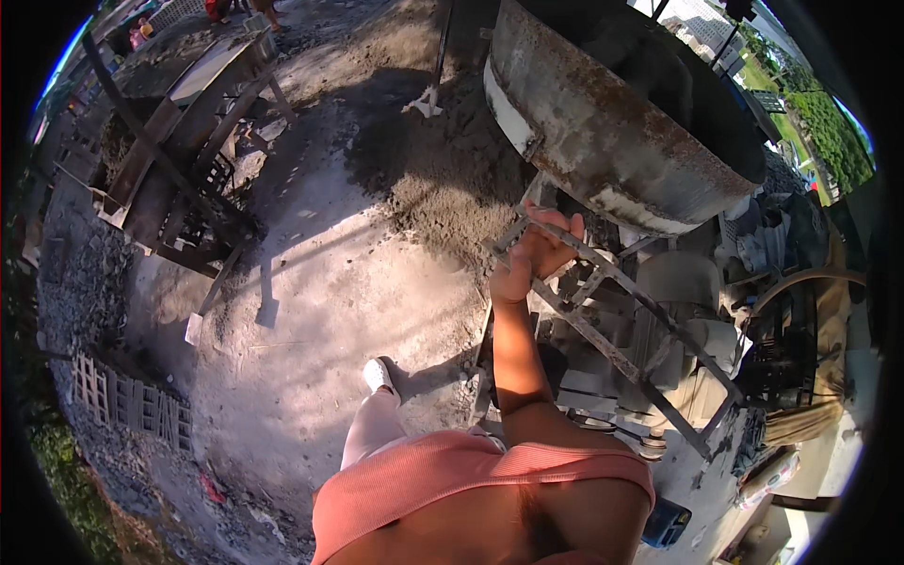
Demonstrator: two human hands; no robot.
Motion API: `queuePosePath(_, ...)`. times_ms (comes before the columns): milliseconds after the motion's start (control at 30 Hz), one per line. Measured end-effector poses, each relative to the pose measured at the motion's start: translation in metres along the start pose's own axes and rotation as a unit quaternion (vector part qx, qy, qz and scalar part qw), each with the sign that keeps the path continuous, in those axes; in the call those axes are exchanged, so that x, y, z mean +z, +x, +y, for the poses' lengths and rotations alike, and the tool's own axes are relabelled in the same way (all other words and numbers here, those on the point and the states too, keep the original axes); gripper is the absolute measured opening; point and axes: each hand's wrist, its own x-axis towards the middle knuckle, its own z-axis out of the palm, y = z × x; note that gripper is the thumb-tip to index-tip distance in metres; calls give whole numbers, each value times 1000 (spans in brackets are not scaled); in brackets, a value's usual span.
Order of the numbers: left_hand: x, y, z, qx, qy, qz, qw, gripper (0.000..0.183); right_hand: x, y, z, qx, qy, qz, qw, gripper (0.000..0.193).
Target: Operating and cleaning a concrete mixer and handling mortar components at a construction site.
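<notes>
My right hand (540, 247) reaches forward from the body and is closed around the upper end of a narrow, ladder-like metal frame (612, 350). The frame has two long rails with crossbars and slants down to the right. Just beyond the hand stands a large round metal drum (603, 118), rusty and open at the top, with pale mortar crusted on its lower side. The inside of the drum is mostly in shadow. A heap of damp grey mix (452, 198) lies on the ground left of the drum. My left hand is out of view.
A shovel (428, 102) stands in the heap's far edge. Another shovel (195, 328) leans by a wood-and-metal stand (179, 179) on the left. Hollow blocks (132, 405) line the left side. Machine parts (673, 282) crowd under the frame; a dark blue jug (666, 523) sits behind. People work far left.
</notes>
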Motion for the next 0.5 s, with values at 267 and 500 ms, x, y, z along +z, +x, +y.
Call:
queuePosePath(267,21,152,259,-18,-71,-17,997,30,47,115,1,-304,-192,67,931,70)
queuePosePath(500,181,235,411,30,171,-193,966,31,-13,179,-29,-526,-336,169,763,60)
